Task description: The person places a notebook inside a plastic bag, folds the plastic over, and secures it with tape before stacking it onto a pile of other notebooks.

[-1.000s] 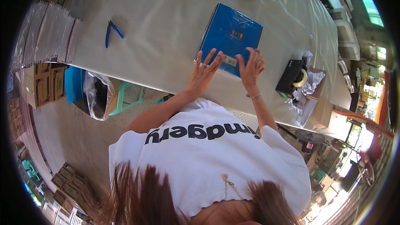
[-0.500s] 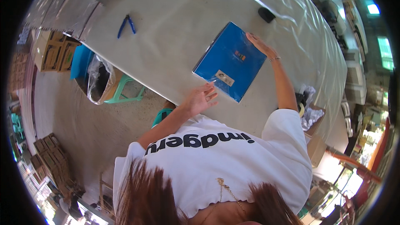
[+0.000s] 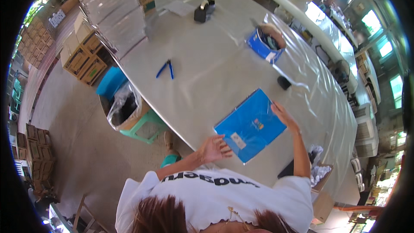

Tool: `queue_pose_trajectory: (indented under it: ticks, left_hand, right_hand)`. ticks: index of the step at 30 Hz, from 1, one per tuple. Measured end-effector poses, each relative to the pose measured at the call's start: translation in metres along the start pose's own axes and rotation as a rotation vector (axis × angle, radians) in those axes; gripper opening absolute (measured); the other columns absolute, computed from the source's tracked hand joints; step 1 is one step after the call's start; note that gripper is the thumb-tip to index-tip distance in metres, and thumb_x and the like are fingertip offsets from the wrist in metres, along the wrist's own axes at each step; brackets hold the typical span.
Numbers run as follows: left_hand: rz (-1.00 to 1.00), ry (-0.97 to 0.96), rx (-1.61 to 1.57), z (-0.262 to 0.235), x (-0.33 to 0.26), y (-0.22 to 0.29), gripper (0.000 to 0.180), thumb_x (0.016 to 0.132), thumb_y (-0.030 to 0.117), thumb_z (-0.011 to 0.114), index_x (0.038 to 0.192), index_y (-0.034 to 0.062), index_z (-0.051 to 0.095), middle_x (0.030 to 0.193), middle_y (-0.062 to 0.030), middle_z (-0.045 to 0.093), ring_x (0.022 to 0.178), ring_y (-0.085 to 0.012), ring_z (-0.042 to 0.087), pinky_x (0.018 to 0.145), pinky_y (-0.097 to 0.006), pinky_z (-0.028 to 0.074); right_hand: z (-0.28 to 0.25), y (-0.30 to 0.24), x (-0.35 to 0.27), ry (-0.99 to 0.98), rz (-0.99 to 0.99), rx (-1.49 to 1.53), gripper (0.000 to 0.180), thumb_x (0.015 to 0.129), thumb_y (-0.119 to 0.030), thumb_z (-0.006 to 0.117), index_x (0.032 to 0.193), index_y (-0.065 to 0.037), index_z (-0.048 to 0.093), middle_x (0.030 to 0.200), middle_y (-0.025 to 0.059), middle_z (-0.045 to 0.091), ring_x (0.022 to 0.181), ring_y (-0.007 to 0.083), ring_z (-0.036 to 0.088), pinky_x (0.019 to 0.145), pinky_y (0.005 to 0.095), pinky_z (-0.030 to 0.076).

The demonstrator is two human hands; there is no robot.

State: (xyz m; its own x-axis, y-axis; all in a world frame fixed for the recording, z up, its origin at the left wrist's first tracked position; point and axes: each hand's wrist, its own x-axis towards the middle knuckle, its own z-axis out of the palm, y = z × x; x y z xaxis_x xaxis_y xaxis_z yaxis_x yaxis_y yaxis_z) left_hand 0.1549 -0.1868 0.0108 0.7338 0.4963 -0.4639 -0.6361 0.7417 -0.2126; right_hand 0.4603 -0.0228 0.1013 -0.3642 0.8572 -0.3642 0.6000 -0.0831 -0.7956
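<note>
A blue spiral-bound notebook (image 3: 254,123), in what looks like a clear plastic sleeve, lies aslant on the covered table in front of me. It has a pale label near its lower left corner. My right hand (image 3: 283,115) rests along its upper right edge, fingers stretched out. At the lower left edge is my left hand (image 3: 214,148), palm turned up and fingers spread; its fingertips are at the notebook's border. Whether they touch it, I cannot tell.
Blue-handled pliers (image 3: 166,69) lie left of centre. Beyond the notebook are a small black object (image 3: 283,82), a blue open container (image 3: 264,47) and a black tape dispenser (image 3: 203,11). A plastic-lined carton (image 3: 125,108) sits on a green stool (image 3: 146,131) beside the table's left edge.
The view has tilted up, showing more of the far table, so things sit lower in the picture. Both hands stay at the notebook's edges; the left hand's fingers are more spread.
</note>
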Motion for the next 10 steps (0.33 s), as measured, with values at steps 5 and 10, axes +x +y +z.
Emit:
queue_pose_trajectory:
  ticks: [5, 10]
  left_hand:
    - [0.14, 0.006, 0.247, 0.03, -0.049, 0.031, 0.06, 0.086, 0.057, 0.051, 0.121, 0.0094, 0.047, 0.123, -0.0078, 0.044, 0.12, -0.0264, 0.04, 0.103, -0.05, 0.031]
    - [0.47, -0.109, 0.629, 0.075, -0.103, 0.104, 0.082, 0.081, 0.077, 0.037, 0.132, 0.0136, 0.043, 0.124, -0.0007, 0.046, 0.114, -0.0199, 0.041, 0.105, -0.041, 0.027]
  right_hand:
    - [0.035, -0.097, -0.052, 0.281, -0.253, 0.104, 0.055, 0.09, -0.028, 0.059, 0.135, -0.001, 0.043, 0.119, 0.012, 0.053, 0.11, 0.0191, 0.051, 0.093, 0.0304, 0.04]
    - [0.059, -0.212, -0.102, 0.584, -0.536, -0.167, 0.071, 0.083, -0.038, 0.066, 0.137, 0.0, 0.041, 0.124, 0.0126, 0.048, 0.115, 0.0222, 0.046, 0.098, 0.0339, 0.037]
